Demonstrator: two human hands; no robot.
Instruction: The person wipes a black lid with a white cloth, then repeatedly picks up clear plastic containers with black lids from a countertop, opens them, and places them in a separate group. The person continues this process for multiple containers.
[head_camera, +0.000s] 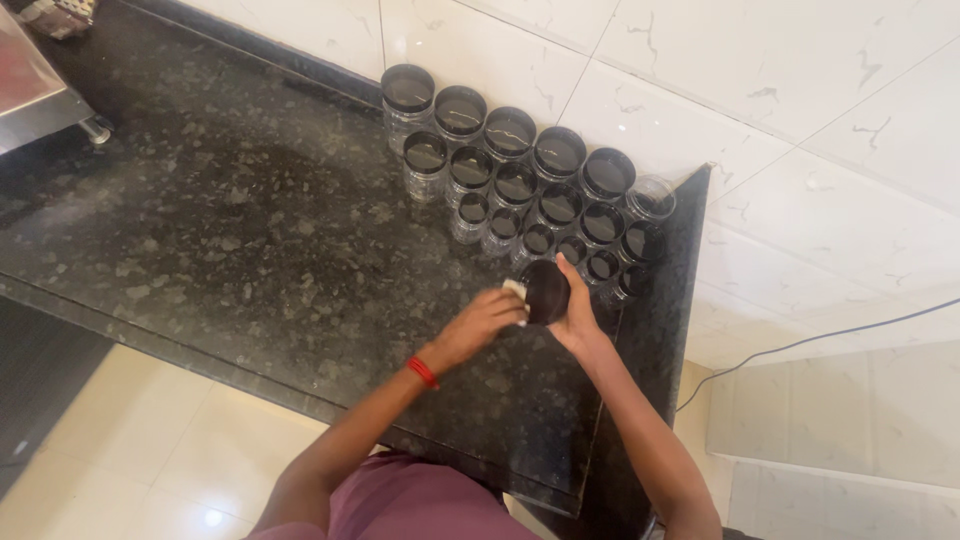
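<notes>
Right hand (578, 318) grips a clear jar (546, 291) tilted over the dark granite counter (250, 240); left hand (485, 322) pinches a pale cloth (516, 291) against its mouth. About 18 jars (530, 185) stand upright, rowed in the wall corner; wiped or unwiped, cannot tell.

Bright, even daylight; slight softness

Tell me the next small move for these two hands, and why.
Probably rub the white cloth once more across the dark lid. The right hand holds the lid tilted up off the counter, and the left hand presses the cloth against its edge, so the wipe looks unfinished. The lidded jars stand in rows just behind.
</notes>
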